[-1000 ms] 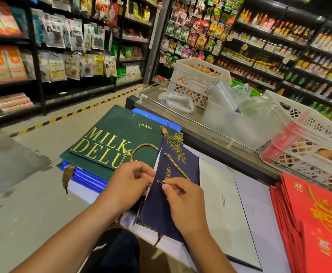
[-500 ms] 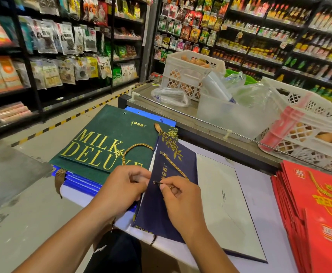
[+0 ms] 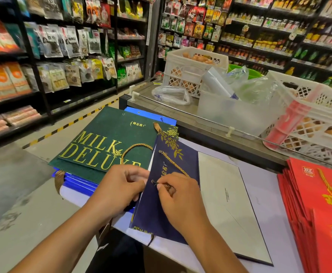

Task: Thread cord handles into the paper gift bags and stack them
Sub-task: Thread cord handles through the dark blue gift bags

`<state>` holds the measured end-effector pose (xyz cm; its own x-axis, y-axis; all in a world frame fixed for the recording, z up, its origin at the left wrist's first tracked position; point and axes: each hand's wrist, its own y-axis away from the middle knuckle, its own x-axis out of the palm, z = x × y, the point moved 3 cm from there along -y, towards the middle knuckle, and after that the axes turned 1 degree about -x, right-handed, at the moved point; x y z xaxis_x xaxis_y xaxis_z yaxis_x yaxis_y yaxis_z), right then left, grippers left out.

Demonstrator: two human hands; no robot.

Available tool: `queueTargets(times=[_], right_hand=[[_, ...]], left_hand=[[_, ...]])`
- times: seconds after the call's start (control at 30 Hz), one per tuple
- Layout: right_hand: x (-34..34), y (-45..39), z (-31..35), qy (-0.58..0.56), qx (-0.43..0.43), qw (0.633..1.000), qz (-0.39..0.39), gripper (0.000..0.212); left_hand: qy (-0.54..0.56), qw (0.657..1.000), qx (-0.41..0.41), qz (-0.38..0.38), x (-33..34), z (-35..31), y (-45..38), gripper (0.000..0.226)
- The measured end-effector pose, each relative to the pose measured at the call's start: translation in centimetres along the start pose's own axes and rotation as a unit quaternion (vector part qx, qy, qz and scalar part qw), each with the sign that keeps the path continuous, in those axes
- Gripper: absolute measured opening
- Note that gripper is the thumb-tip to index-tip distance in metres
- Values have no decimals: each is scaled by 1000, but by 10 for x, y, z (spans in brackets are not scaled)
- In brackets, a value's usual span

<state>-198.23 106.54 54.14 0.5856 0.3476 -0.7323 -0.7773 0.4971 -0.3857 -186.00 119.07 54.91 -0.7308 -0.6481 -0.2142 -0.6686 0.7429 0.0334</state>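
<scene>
Little has changed over the last second: the two hands have stayed over the same small hole in the navy bag (image 3: 167, 196), and the only visible shift is the view, which has tipped down a touch and drawn nearer. The free end of the gold cord (image 3: 174, 163) still sits at the hole rather than through it, so I judge the threading of this second hole is still under way, and this bag is not ready for the stack.

The right hand (image 3: 180, 201) has its grip closed tight: thumb and forefinger pinch the dark tip of the cord and aim it at the eyelet near the bag's left edge. The cord's other end already sits in the upper hole of the same flap. The left hand (image 3: 119, 190) is curled on the bag's left edge just beside that eyelet, thumb on top, steadying the paper; whether its fingers reach underneath to catch the tip I cannot tell.

The navy bag lies flat on the white tabletop (image 3: 259, 186), its left side overlapping the green bag (image 3: 102, 142) that tops the blue stack (image 3: 78, 184). A pile of red bags (image 3: 322, 203) waits at the right.
</scene>
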Motion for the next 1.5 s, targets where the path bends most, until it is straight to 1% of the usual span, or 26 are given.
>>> queueTargets(times=[0.07, 0.17, 0.27, 0.33, 0.43, 0.5, 0.57, 0.73, 0.83, 0.93, 1.0, 1.1, 1.17, 1.23, 1.27, 1.33, 1.4, 1.5], right_hand=[[-2, -3, 9, 57, -36, 998, 5, 16], [-7, -8, 26, 141, -94, 985, 7, 12], [-9, -11, 30, 166, -118, 979, 33, 11], [-13, -11, 25, 121, -92, 987, 53, 15], [-19, -7, 14, 10, -11, 999, 47, 13], [-20, -3, 7, -49, 33, 997, 52, 14], [-19, 1, 2, -78, 49, 994, 57, 11], [-15, 5, -4, -105, 40, 992, 63, 12], [-13, 5, -4, -115, 25, 992, 53, 13], [-12, 6, -3, -125, 23, 990, 52, 13], [-12, 7, -1, -133, 26, 989, 56, 12], [-13, 9, 2, -162, 39, 984, 67, 13], [-16, 10, 3, -177, 45, 980, 75, 13], [-19, 11, 5, -184, 49, 978, 85, 14], [-21, 11, 6, -185, 48, 978, 88, 14], [-26, 13, 9, -186, 40, 977, 94, 15], [-29, 14, 12, -186, 34, 977, 97, 17], [-27, 16, 12, -192, 46, 976, 97, 19]], left_hand=[[-9, 1000, 4, 8, 0, -1, 0, 36], [-5, 1000, 16, 11, 2, -2, -1, 32], [-1, 999, 40, 6, 5, -3, -3, 21], [6, 999, 46, 11, 5, -2, -6, 18], [2, 998, 54, 33, 4, 1, -10, 23], [-29, 996, 68, 54, 4, 2, -11, 28], [-48, 993, 78, 71, 3, 4, -9, 30], [-45, 992, 81, 85, 6, 7, -4, 26], [-27, 992, 78, 92, 8, 10, -2, 32], [3, 990, 68, 125, 7, 5, 3, 12], [26, 989, 53, 137, 4, 7, 4, 19], [77, 982, 27, 171, 0, 10, 5, 10], [87, 981, 20, 174, -1, 12, 6, 12], [95, 981, 14, 167, -2, 15, 7, 9], [93, 982, 19, 164, -1, 15, 9, 8], [93, 983, 23, 159, 0, 16, 11, 16], [84, 985, 22, 150, 1, 18, 13, 11], [49, 985, 22, 165, 4, 17, 16, 6]])
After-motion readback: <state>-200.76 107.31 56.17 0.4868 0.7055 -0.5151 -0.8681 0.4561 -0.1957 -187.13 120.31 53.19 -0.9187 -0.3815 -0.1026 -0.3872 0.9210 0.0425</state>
